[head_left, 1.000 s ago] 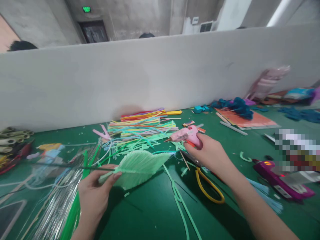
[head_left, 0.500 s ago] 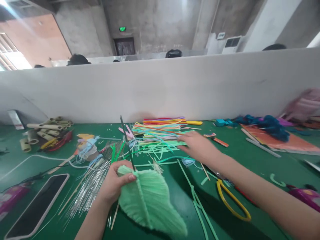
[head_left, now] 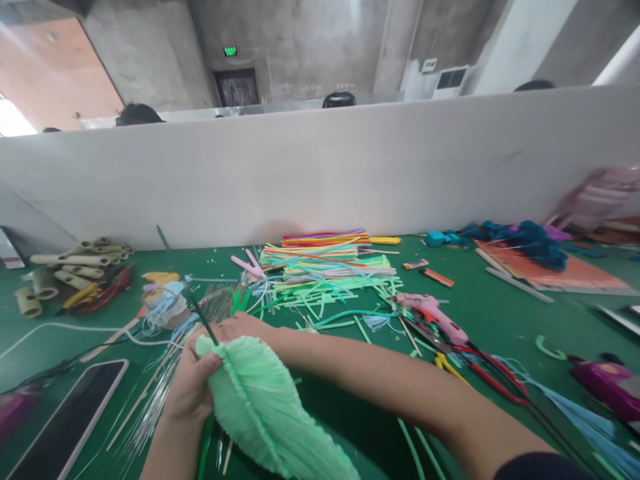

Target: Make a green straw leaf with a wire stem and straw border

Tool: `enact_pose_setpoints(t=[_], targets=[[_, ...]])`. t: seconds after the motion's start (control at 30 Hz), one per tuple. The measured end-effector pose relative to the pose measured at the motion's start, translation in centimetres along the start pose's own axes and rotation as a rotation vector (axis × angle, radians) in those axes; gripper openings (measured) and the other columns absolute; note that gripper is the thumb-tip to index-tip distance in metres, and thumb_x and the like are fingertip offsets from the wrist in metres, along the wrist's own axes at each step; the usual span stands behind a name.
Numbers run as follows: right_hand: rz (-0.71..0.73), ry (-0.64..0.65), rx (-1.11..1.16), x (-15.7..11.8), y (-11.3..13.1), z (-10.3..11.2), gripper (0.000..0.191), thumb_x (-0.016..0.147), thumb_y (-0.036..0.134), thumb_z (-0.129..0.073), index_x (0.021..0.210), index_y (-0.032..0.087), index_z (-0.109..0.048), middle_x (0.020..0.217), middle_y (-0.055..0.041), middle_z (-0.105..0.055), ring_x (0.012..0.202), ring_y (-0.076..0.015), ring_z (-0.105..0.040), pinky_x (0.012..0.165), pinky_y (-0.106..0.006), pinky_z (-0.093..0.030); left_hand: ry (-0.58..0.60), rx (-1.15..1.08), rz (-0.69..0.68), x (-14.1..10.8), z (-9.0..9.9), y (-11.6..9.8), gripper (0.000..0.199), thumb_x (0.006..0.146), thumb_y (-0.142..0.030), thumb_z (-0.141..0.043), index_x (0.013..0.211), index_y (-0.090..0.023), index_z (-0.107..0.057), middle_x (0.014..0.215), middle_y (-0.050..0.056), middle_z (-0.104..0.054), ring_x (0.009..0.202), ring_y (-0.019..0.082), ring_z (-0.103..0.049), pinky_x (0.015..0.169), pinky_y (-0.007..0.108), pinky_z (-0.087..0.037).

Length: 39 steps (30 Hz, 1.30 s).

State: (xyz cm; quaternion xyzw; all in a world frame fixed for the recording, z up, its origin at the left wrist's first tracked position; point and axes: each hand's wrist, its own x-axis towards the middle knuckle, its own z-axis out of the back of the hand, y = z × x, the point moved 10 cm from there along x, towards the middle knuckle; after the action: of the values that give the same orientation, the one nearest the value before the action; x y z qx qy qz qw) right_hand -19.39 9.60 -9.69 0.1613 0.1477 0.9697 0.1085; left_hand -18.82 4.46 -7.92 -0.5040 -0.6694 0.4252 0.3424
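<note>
Green pipe-cleaner leaf gripped in left hand

The leaf's base is pinched there, a dark stem tilted up beyond — the rest spread to that hand's right. The right hand is placed just behind; its grip cannot be told.

Two hands are showing, one left hand and one right hand. One green leaf and one dark stem are slanting near the centre. One phone is lying near left. One pink glue gun is resting right. Two purple devices are sitting at opposite edges. The pipe cleaners are overlapping beyond counting.
</note>
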Motion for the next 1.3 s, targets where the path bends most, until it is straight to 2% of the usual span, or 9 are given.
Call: enact_pose_setpoints(t=[0.07, 0.13, 0.23, 0.33, 0.6, 0.83, 1.03, 1.2, 1.3], targets=[[0.025, 0.017, -0.021, -0.6, -0.3, 1.7, 0.013, 0.084, 0.021, -0.069, 0.072, 0.018, -0.068, 0.080, -0.0048, -0.075, 0.081, -0.0238, -0.068, 0.072, -0.032, -0.044, -0.010, 0.021, 0.008, 0.1, 0.0, 0.3, 0.048, 0.047, -0.048, -0.092, 0.065, -0.019, -0.058, 0.058, -0.003, -0.059, 0.050, 0.014, -0.056, 0.049, 0.026, -0.049], [0.049, -0.008, -0.024, -1.4, -0.7, 4.2, 0.008, 0.086, 0.019, -0.067, 0.082, 0.018, -0.074, 0.099, -0.0066, -0.076, 0.092, -0.0237, -0.068, 0.077, -0.033, -0.044, -0.015, 0.046, 0.007, 0.3, -0.1, 0.4, 0.047, 0.043, -0.046, -0.093, 0.062, -0.018, -0.060, 0.059, -0.002, -0.061, 0.051, 0.014, -0.057, 0.049, 0.025, -0.048], [0.033, -0.106, -0.001, -2.6, -1.5, 8.3, 0.017, 0.094, 0.021, -0.061, 0.099, 0.018, -0.077, 0.116, -0.0108, -0.072, 0.104, -0.0219, -0.065, 0.089, -0.033, -0.044, -0.031, 0.093, -0.002, 0.6, -0.1, 0.7, 0.044, 0.041, -0.040, -0.094, 0.064, -0.016, -0.065, 0.063, 0.000, -0.064, 0.053, 0.015, -0.059, 0.049, 0.024, -0.048], [-0.001, -0.214, 0.047, -3.5, -2.2, 11.4, 0.015, 0.092, 0.022, -0.065, 0.098, 0.019, -0.078, 0.116, -0.0095, -0.072, 0.108, -0.0194, -0.065, 0.099, -0.032, -0.042, -0.038, 0.144, -0.013, 0.8, -0.3, 1.1, 0.038, 0.046, -0.035, -0.093, 0.066, -0.015, -0.069, 0.063, 0.000, -0.064, 0.053, 0.013, -0.057, 0.050, 0.022, -0.046], [-0.326, -0.610, 0.217, -5.5, -7.4, 18.0, 0.021, 0.096, 0.029, -0.058, 0.109, 0.015, -0.066, 0.092, -0.0061, -0.077, 0.084, -0.0173, -0.073, 0.078, -0.028, -0.052, 0.002, 0.252, -0.012, 0.9, -0.7, 2.1, 0.034, 0.048, -0.037, -0.092, 0.060, -0.015, -0.069, 0.057, 0.000, -0.060, 0.050, 0.013, -0.052, 0.049, 0.023, -0.043], [-0.518, -0.737, 0.255, -7.1, -13.0, 21.8, 0.018, 0.098, 0.024, -0.048, 0.083, 0.017, -0.057, 0.088, -0.0054, -0.075, 0.078, -0.0130, -0.072, 0.075, -0.025, -0.055, 0.051, 0.303, -0.050, 0.6, -2.0, 1.7, 0.029, 0.050, -0.035, -0.092, 0.060, -0.015, -0.072, 0.061, 0.002, -0.061, 0.052, 0.012, -0.052, 0.050, 0.021, -0.041], [-0.529, -0.613, 0.142, -6.8, -14.0, 20.3, 0.027, 0.102, 0.022, -0.035, 0.098, 0.013, -0.060, 0.091, -0.0098, -0.076, 0.076, -0.0118, -0.072, 0.072, -0.025, -0.055, 0.087, 0.310, -0.058, 0.4, -2.4, 1.7, 0.028, 0.052, -0.035, -0.091, 0.060, -0.016, -0.072, 0.061, 0.002, -0.061, 0.052, 0.012, -0.053, 0.050, 0.020, -0.041], [-0.361, -0.270, -0.099, -5.1, -13.0, 14.1, 0.021, 0.085, 0.024, -0.072, 0.104, 0.016, -0.069, 0.106, -0.0089, -0.074, 0.103, -0.0219, -0.068, 0.095, -0.037, -0.050, 0.113, 0.335, -0.038, 0.3, -2.7, 2.2, 0.028, 0.053, -0.034, -0.091, 0.062, -0.016, -0.073, 0.066, 0.003, -0.064, 0.056, 0.014, -0.056, 0.053, 0.022, -0.044], [-0.286, -0.097, -0.265, -4.1, -12.9, 10.3, 0.024, 0.087, 0.023, -0.071, 0.110, 0.017, -0.068, 0.118, -0.0088, -0.069, 0.119, -0.0259, -0.060, 0.103, -0.046, -0.046, 0.123, 0.341, -0.052, 0.0, -3.3, 2.2, 0.029, 0.055, -0.036, -0.091, 0.061, -0.015, -0.072, 0.065, 0.003, -0.064, 0.057, 0.013, -0.055, 0.053, 0.022, -0.042]])
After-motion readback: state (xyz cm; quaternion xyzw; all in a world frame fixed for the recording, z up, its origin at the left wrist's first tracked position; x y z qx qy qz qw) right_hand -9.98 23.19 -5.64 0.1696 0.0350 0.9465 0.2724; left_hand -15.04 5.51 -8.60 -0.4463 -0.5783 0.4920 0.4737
